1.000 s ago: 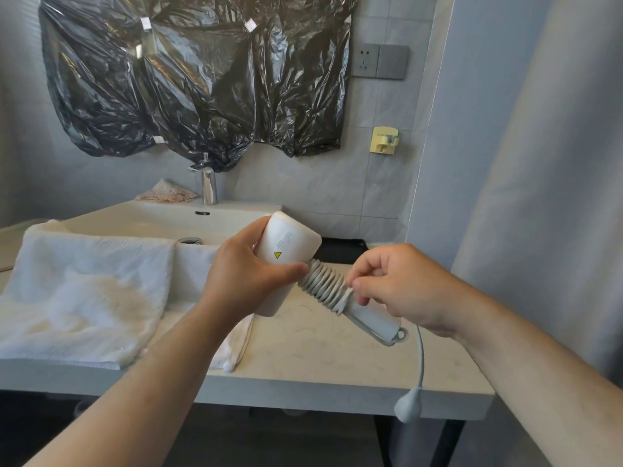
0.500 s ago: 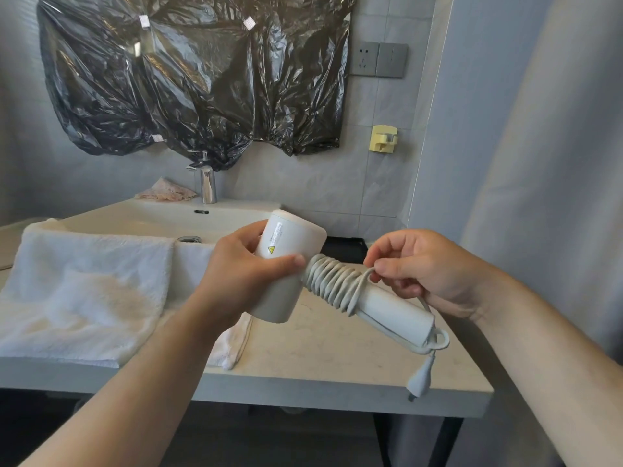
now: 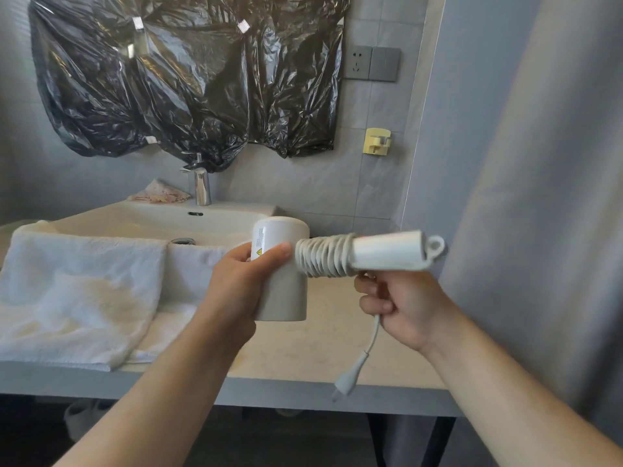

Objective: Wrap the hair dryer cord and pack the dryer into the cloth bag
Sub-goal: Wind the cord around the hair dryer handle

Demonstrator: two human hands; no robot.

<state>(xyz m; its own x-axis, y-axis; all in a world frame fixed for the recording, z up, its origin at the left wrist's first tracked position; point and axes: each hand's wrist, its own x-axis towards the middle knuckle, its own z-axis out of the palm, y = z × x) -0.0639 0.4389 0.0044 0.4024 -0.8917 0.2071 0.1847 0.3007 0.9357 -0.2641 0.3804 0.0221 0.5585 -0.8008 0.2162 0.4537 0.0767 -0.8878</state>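
My left hand [image 3: 241,281] grips the hair dryer [image 3: 285,293] by its barrel above the table [image 3: 303,369]. My right hand [image 3: 403,306] pinches the cord [image 3: 323,261], coiled round the handle [image 3: 387,252]; the plug [image 3: 347,380] dangles.

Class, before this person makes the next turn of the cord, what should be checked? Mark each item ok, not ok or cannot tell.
1. Dryer held firmly: the left hand grips the barrel of the hair dryer: ok.
2. Cord controlled: the right hand grips the cord below the handle: ok.
3. Coils tidy, side by side: ok.
4. Cord fully wrapped: a tail and the plug hang free: not ok.
5. Cloth bag ready: not in view: cannot tell.
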